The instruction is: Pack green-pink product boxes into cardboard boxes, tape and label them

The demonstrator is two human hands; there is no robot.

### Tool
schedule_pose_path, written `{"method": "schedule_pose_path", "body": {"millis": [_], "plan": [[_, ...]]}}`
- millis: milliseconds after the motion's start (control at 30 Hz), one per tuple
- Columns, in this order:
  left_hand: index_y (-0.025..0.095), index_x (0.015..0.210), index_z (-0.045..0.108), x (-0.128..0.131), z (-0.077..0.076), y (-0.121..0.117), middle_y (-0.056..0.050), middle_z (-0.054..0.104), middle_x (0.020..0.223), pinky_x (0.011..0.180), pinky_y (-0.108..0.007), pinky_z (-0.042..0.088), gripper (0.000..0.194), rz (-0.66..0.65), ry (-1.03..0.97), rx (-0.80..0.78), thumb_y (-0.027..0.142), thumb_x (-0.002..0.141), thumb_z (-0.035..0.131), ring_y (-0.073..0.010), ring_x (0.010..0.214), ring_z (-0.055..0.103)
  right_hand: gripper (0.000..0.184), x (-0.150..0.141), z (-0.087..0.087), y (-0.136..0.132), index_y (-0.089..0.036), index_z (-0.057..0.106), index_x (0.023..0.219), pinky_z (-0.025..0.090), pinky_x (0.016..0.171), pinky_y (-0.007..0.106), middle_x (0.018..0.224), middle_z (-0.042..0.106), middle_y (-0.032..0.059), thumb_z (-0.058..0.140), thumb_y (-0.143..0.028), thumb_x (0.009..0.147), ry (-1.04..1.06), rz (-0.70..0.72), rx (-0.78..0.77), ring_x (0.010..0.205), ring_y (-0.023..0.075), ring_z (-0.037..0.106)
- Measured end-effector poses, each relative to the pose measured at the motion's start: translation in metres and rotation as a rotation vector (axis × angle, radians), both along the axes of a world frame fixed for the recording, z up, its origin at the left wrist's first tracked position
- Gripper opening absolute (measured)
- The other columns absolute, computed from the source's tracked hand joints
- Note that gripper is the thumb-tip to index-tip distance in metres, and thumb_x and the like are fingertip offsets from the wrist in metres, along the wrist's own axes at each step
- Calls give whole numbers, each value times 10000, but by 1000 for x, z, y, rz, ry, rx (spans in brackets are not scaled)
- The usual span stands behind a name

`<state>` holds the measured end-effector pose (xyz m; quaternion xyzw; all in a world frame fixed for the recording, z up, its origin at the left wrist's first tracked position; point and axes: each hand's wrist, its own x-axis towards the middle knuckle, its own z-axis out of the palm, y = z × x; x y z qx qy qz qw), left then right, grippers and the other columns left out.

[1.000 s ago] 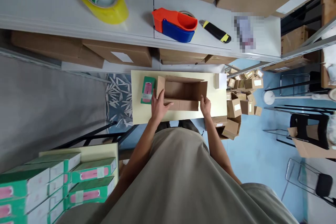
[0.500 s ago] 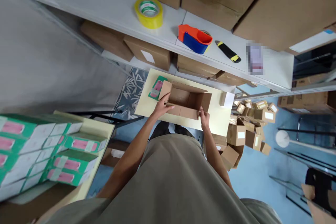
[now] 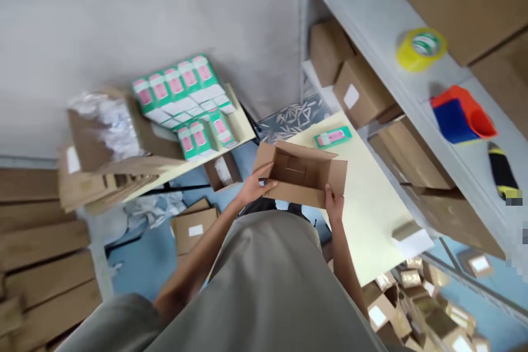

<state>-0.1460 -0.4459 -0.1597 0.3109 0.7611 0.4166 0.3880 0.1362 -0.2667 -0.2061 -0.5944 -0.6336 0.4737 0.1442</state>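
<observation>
Between my two hands is an open cardboard box point(image 3: 297, 193), its flaps folded outward and its inside bare. My left hand point(image 3: 254, 187) grips the near left corner, thumb along the front flap and fingers on the side flap. At the near right corner my right hand point(image 3: 334, 203) pinches the wall, thumb up. The box is in front of my body, over the near left edge of a cream table point(image 3: 363, 203). Just beyond it, a green box with a pink picture point(image 3: 332, 137) lies on that table.
Several green-and-pink boxes point(image 3: 175, 85) stand on a side table at left, beside a carton of crumpled white paper point(image 3: 101, 126). A shelf at right holds yellow tape point(image 3: 421, 49), an orange-and-blue tape dispenser point(image 3: 462, 114) and a cutter point(image 3: 502, 168). Small parcels point(image 3: 424, 308) pile up lower right.
My view has swung left, bringing the side table and paper-filled carton into sight. The open box has left its place on the table and turned with my body, still held in both hands.
</observation>
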Motion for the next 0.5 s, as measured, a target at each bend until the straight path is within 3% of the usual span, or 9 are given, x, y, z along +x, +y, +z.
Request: {"method": "schedule_pose_path", "body": {"millis": [133, 300, 400, 500], "plan": [[219, 1634, 647, -21, 9, -46, -161, 596, 1733, 1228, -517, 606, 898, 243, 20, 72, 696, 897, 829, -399, 1582, 598, 810, -67, 21, 1, -287, 564, 553, 481, 604, 366, 491, 555, 81, 460, -1004, 916, -19, 151, 59, 662, 280, 661], [242, 1622, 652, -65, 19, -96, -129, 602, 1735, 1227, -492, 607, 802, 532, 68, 142, 626, 934, 804, -381, 1597, 586, 796, -172, 47, -15, -332, 356, 501, 415, 569, 370, 465, 442, 29, 421, -992, 941, 15, 367, 119, 522, 206, 492], [259, 1646, 621, -104, 27, -132, -111, 584, 1754, 1230, -484, 606, 757, 629, 119, 152, 579, 976, 769, -369, 1627, 553, 790, -242, 53, -33, -339, 344, 499, 432, 566, 365, 464, 431, 26, 433, -992, 934, 46, 472, 161, 530, 210, 494], [265, 1655, 605, -145, 33, -172, -104, 575, 1762, 1232, -472, 605, 722, 654, 136, 172, 565, 1011, 732, -359, 1640, 537, 771, -309, 52, -53, -338, 370, 507, 489, 621, 365, 485, 473, 43, 474, -989, 907, 103, 538, 173, 603, 247, 583]]}}
